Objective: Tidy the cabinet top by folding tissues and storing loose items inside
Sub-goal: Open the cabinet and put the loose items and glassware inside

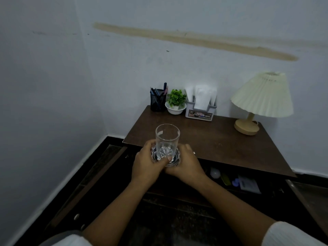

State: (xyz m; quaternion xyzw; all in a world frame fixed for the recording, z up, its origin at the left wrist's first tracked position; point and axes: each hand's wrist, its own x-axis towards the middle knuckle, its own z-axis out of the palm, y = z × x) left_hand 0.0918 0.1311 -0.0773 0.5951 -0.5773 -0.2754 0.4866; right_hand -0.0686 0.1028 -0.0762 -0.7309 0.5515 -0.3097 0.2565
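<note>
Likely storing step — your left hand [147, 162] and right hand [186, 164] both clasp the glass [167, 137] at the cabinet top's [221, 139] front edge; next — lower it upright into the drawer [271, 181].

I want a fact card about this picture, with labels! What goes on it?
held: clear glass tumbler, upright in a clear glass dish
left hand: grips the dish's left side
right hand: grips the dish's right side
brown wooden cabinet top: black mesh pen pot, green plant in white bowl, grey tissue holder, cream pleated lamp
drawer: open, small items inside
</note>
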